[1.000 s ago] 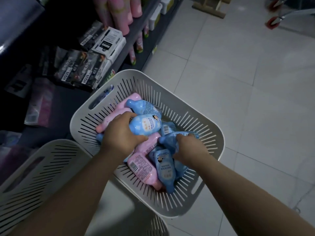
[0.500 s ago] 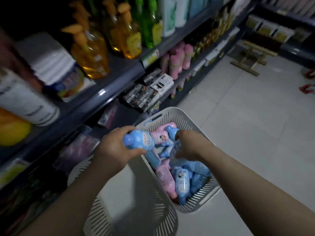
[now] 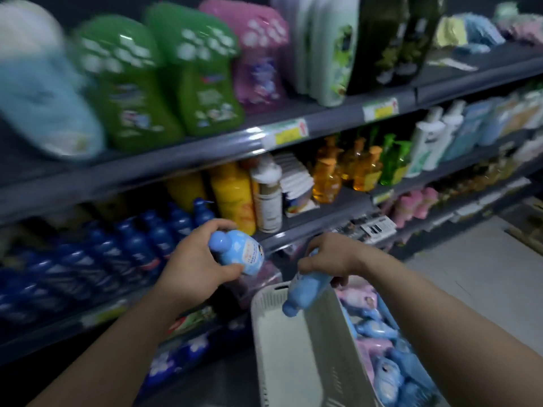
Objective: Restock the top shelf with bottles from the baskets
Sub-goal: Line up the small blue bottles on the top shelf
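My left hand [image 3: 192,264] grips a small light-blue bottle [image 3: 239,251] with a round blue cap, held in front of the middle shelves. My right hand [image 3: 329,255] holds a second light-blue bottle [image 3: 305,290] by its base, cap pointing down over the basket. The white slatted basket [image 3: 293,342] stands at the lower right and holds several blue and pink bottles [image 3: 379,345]. The top shelf [image 3: 205,142] carries green, pink, white and dark bottles, blurred by motion.
The middle shelf [image 3: 317,212] holds dark blue bottles, yellow bottles and orange pump bottles. Lower shelves carry packets and pink bottles. Pale tiled floor [image 3: 476,274] lies to the right of the basket.
Both hands rose out of the basket, each carrying a blue bottle. My view swung up from the basket to the shelves.
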{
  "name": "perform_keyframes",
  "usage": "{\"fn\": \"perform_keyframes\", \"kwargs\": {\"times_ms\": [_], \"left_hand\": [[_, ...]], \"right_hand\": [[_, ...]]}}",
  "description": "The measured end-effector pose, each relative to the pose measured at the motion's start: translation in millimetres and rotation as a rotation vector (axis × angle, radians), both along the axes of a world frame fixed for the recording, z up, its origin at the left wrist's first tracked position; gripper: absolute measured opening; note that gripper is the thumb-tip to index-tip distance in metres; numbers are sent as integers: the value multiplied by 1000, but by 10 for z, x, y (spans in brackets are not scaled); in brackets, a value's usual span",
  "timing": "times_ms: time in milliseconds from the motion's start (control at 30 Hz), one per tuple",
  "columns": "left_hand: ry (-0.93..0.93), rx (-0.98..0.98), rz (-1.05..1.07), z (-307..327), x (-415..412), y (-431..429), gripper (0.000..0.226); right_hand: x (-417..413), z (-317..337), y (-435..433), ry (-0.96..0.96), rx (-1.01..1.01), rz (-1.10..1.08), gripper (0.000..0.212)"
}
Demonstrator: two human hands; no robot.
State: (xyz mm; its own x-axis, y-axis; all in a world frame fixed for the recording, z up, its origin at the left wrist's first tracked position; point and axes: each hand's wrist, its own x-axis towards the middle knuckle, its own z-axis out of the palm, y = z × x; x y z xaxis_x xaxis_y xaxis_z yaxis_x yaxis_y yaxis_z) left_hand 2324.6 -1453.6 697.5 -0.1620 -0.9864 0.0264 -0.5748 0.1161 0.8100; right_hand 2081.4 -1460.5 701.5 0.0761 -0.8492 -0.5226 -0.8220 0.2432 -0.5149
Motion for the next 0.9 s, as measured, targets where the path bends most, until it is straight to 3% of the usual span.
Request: {"fn": "perform_keyframes", "kwargs": {"times_ms": [200, 367, 567, 767, 900], "left_hand": [[68, -86, 145, 583, 1361, 723, 54], [140, -204, 346, 982, 2369, 1331, 57], [141, -316, 572, 1479, 3311, 1717, 49], [214, -407, 760, 1877, 3988, 1525, 39], [246, -439, 804, 2075, 4292, 1231, 36]], "right_hand": [[1342, 607, 239, -45, -103, 166, 36], [2355, 1108, 409, -210, -211, 217, 30], [3362, 1610, 481, -623, -267, 77, 22], [4138, 1993, 311, -1279, 69, -165, 10], [4477, 2109, 54, -1427, 153, -109, 15]]}}
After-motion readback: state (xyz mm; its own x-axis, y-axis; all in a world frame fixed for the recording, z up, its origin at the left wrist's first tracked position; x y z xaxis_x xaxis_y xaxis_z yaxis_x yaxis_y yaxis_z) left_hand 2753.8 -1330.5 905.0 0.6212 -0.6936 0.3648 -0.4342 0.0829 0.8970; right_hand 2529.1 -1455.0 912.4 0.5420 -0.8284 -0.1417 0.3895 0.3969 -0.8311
